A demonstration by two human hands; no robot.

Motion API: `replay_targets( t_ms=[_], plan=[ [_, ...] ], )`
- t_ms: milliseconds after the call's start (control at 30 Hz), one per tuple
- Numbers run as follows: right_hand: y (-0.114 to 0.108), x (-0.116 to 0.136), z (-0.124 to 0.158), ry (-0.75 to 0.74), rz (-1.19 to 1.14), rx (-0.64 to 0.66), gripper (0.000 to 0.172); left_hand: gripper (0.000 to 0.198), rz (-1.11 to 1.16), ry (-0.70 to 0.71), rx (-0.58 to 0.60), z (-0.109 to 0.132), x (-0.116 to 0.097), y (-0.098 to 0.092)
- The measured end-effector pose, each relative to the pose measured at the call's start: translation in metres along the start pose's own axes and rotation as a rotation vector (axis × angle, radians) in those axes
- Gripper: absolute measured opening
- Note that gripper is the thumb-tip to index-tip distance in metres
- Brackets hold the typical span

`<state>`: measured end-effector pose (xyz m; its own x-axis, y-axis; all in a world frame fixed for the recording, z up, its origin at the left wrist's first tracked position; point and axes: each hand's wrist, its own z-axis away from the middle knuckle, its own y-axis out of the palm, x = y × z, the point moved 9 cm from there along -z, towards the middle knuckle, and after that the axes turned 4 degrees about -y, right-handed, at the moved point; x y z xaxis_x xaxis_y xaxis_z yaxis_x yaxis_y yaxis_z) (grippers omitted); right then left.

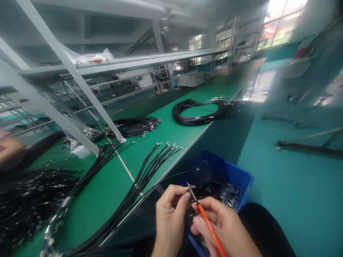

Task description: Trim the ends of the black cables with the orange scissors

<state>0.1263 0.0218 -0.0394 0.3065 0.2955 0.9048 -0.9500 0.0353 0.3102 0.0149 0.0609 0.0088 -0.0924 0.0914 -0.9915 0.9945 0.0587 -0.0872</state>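
Note:
My left hand is closed, thumb and index finger pinching a small dark piece, apparently the end of a black cable. Its exact shape is mostly hidden by the fingers. My right hand is wrapped round a slim orange-handled cutting tool with a narrow, pointed metal tip. That tip lies against the left fingertips, pointing up and left. Beneath both hands is a blue bin with black parts and clear plastic inside. Left of my hands, a bundle of black cables with metal-tipped ends curves across the green bench.
A coiled cable bundle lies at the bench's edge, with another bundle farther left. A large cable pile sits at left, near another person's arm. Slanted metal posts carry a shelf. A wheeled stand is at right.

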Motion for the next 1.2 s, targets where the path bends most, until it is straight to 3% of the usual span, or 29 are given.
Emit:
replay_targets(
  t_ms=[133, 433, 1200],
  plan=[
    [0.0, -0.001, -0.001, 0.013, -0.001, 0.058, 0.024, 0.004, -0.052, 0.019, 0.01, -0.001, 0.0, 0.0],
    [0.001, -0.017, -0.002, 0.038, -0.085, 0.257, 0.042, 0.006, -0.026, -0.047, 0.001, -0.002, 0.008, -0.003],
    [0.01, -0.009, -0.006, 0.082, -0.109, 0.346, 0.04, 0.009, -0.178, 0.032, 0.02, 0.0, 0.005, 0.003]
  ],
)
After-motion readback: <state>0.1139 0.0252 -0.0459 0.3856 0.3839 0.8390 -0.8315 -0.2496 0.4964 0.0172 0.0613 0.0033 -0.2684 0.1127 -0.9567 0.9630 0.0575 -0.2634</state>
